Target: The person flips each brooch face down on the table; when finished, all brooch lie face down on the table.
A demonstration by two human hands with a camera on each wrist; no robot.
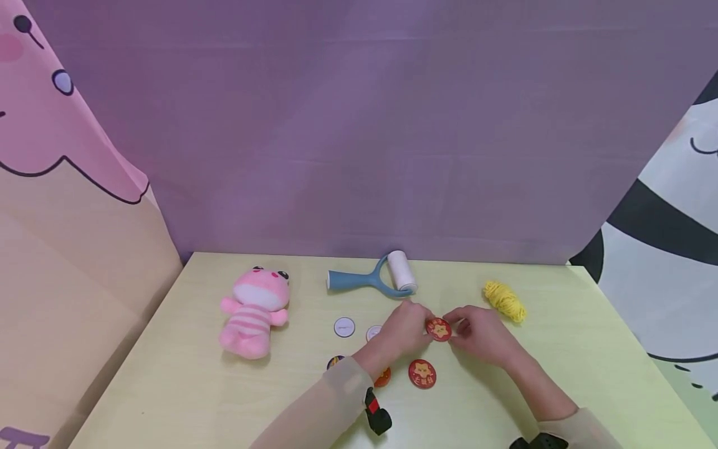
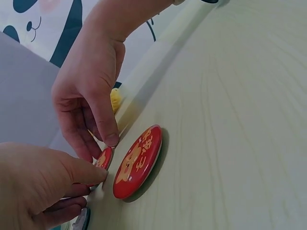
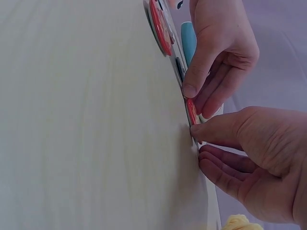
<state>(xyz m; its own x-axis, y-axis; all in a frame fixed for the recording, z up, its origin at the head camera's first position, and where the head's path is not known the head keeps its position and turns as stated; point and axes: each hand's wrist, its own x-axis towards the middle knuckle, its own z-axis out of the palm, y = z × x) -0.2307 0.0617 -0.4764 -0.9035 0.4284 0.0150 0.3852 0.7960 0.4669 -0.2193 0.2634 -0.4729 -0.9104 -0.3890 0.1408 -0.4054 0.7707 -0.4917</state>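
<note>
Between my two hands is a round red badge (image 1: pixel 439 329) with a yellow cartoon figure. My left hand (image 1: pixel 406 327) holds its left edge, thumb and fingertips on the rim. From the other side, my right hand (image 1: pixel 485 337) pinches the right edge. The right wrist view shows both thumbs against the rim of this badge (image 3: pixel 193 112), low over the table. A second red badge (image 1: pixel 422 374) lies face up nearer to me, and appears large in the left wrist view. An orange badge (image 1: pixel 383 377) is partly hidden by my left forearm.
Two white discs (image 1: pixel 344 327) and a dark patterned badge (image 1: pixel 335 361) lie left of my hands, some partly covered. Behind stands a blue-handled lint roller (image 1: pixel 359 280). A pink plush toy (image 1: pixel 255 313) lies left, a yellow yarn bundle (image 1: pixel 505 301) right.
</note>
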